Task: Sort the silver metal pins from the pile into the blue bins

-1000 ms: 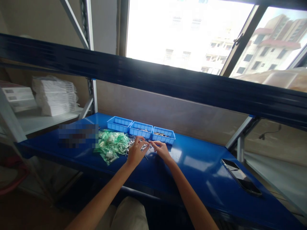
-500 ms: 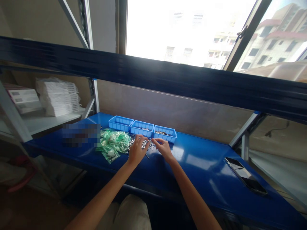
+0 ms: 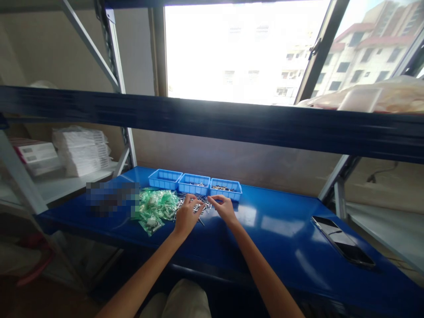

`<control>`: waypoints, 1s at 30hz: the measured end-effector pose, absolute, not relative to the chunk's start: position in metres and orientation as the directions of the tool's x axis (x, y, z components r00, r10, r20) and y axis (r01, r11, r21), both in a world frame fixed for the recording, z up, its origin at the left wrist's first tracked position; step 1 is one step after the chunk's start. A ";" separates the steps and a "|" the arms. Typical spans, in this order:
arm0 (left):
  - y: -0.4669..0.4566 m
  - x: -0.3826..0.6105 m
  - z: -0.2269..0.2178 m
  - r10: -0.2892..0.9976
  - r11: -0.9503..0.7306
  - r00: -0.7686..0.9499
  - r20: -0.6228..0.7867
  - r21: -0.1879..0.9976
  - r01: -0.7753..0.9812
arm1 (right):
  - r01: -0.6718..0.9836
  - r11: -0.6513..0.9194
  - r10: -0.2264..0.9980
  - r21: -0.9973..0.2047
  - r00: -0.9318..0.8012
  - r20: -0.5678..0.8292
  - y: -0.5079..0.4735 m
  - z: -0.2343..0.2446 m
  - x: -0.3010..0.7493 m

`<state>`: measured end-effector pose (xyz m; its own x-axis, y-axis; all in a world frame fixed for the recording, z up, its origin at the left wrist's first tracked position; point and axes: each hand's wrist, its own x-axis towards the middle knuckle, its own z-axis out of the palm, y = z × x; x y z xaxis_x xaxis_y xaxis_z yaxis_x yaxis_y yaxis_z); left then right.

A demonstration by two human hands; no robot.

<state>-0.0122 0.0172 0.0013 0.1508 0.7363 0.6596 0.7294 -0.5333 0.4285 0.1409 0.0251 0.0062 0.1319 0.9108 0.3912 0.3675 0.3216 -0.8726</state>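
A loose pile of thin silver metal pieces (image 3: 206, 206), shaped like screws or rivets, lies on the blue tabletop. My left hand (image 3: 187, 216) is over the left part of this pile, thumb and forefinger brought close together; whatever is between them is too small to make out. At the pile's right edge is my right hand (image 3: 225, 209), its forefinger stretched toward the pieces and its thumb apart. Behind the hands, a middle blue bin (image 3: 194, 188) and a right blue bin (image 3: 225, 194) contain similar small metal pieces. Green plastic bags (image 3: 155, 206) lie left of my left hand.
A left blue bin (image 3: 164, 182) adjoins the middle one. A phone (image 3: 342, 240) lies on the right of the blue tabletop (image 3: 274, 247). Across the front, above the hands, runs a dark blue shelf beam (image 3: 198, 117). White wrapped stacks (image 3: 82, 152) stand at left.
The view has tilted up, so the bins and beam appear lower. My left forefinger has come down closer to the thumb. My right hand has drawn slightly apart from the left.
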 end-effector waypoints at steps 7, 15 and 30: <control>0.016 -0.014 0.001 0.704 -0.540 0.124 0.700 0.413 0.734 | 0.688 0.172 0.916 -0.705 0.152 0.372 0.017 0.009 0.143; 0.024 -0.022 0.009 0.730 -0.440 -0.030 0.683 0.503 0.743 | 0.812 0.200 0.936 -0.548 0.006 0.352 0.011 0.011 0.143; 0.103 -0.009 0.054 0.887 -0.312 -0.115 0.447 0.765 0.564 | 0.644 0.406 0.914 -0.649 -0.277 0.297 0.005 0.012 0.145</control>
